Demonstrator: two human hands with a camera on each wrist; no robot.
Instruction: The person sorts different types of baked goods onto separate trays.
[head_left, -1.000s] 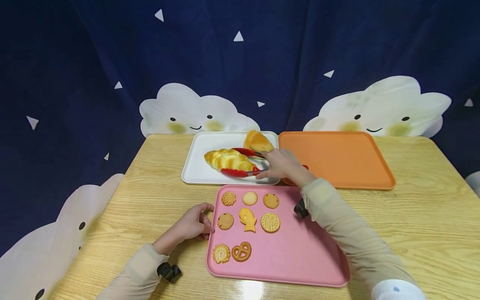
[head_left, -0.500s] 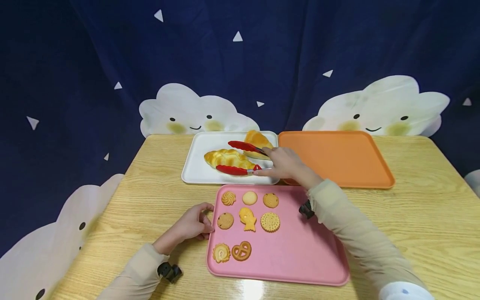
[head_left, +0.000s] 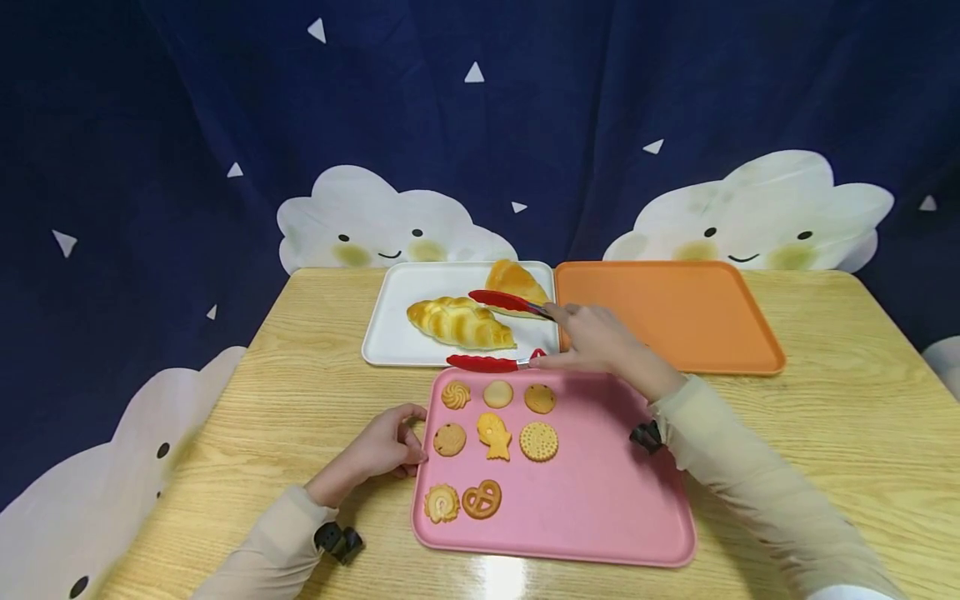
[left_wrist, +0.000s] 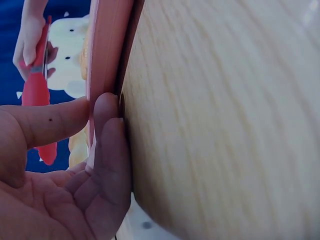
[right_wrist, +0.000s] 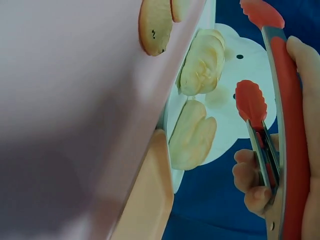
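My left hand (head_left: 386, 442) pinches the left rim of the pink tray (head_left: 600, 508), thumb on top and fingers against its underside in the left wrist view. My right hand (head_left: 600, 340) grips a pair of red-tipped tongs (right_wrist: 295, 145), their two arms spread wide with nothing between the tips. One tip overlaps a folded bread (head_left: 513, 279) in the head view; the other shows over the front rim of the white tray (head_left: 386, 337). A braided, croissant-like bread (head_left: 459, 323) lies on that tray, left of the tongs.
Several cookies, among them a fish-shaped cookie (head_left: 494, 435) and a pretzel (head_left: 482, 499), lie on the left part of the pink tray. An orange tray (head_left: 667, 317) stands at the back right, beside the white one. A dark blue curtain (head_left: 420, 100) hangs behind the wooden table (head_left: 322, 375).
The tongs, earlier on either side of the croissant-like bread, have spread and moved right, off it, with my right hand. That bread stays on the white tray. My left hand keeps its place.
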